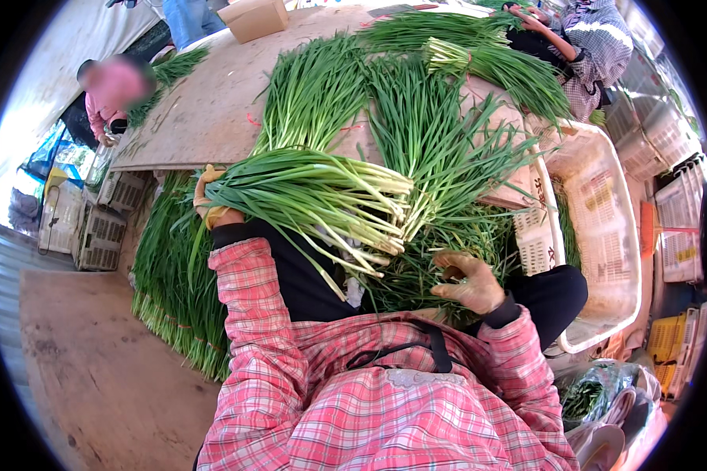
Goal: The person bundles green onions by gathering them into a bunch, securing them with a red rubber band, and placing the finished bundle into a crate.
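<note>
My left hand (211,201) is closed round the leafy end of a bunch of garlic chives (314,192). The bunch lies sideways above my lap, its pale stem ends pointing right and fanning apart. To the right, my right hand (471,284) is empty, with thumb and fingers apart and partly curled. It hovers over loose green leaves (467,235) heaped between my knees and the table edge. On the table just beyond the held bunch lie two more piles of chives, a left pile (314,94) and a right pile (424,125).
A white plastic crate (601,228) stands at my right, beside the wooden table (204,102). Banded chive bundles (182,282) stand at my left. Across the table are a person in pink (118,90) and another in a checked sleeve (601,39). A cardboard box (253,19) sits at the far edge.
</note>
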`<state>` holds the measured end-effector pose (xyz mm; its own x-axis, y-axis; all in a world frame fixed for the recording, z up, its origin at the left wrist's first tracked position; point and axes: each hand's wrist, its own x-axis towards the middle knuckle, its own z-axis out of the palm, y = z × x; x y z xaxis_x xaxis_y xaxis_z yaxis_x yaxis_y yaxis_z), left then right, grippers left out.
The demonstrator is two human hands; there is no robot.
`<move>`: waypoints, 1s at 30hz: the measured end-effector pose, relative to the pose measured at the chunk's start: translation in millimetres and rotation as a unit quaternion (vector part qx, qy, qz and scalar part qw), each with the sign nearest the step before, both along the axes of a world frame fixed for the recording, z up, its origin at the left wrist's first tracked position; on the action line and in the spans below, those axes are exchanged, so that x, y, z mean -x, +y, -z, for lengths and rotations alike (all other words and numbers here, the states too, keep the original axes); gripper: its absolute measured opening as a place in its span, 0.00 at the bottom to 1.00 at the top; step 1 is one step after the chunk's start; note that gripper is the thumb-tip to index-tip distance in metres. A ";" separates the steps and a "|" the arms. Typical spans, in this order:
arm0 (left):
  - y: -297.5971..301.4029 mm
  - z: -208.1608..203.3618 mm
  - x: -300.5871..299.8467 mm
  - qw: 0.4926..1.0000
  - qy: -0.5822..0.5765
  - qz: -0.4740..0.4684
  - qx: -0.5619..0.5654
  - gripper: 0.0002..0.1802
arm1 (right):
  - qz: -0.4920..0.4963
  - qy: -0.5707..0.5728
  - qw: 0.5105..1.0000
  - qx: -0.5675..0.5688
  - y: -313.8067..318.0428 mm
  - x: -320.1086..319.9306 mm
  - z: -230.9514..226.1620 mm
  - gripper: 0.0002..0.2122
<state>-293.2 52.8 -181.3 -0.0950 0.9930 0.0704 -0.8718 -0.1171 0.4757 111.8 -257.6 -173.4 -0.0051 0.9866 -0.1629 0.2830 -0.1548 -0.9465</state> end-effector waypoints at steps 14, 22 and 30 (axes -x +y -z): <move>2.8 -28.3 35.6 0.993 -0.072 0.064 -0.067 0.09 | -0.086 0.141 0.985 0.056 -10.4 14.2 -11.8 0.09; -20.3 -62.6 2.1 0.995 0.006 -0.091 -0.042 0.06 | -0.106 -0.128 0.973 -0.162 -3.7 30.1 -52.8 0.11; -23.5 -74.2 -18.8 0.996 -0.043 -0.012 -0.071 0.10 | -0.111 0.225 0.966 -0.056 56.6 142.9 -19.8 0.22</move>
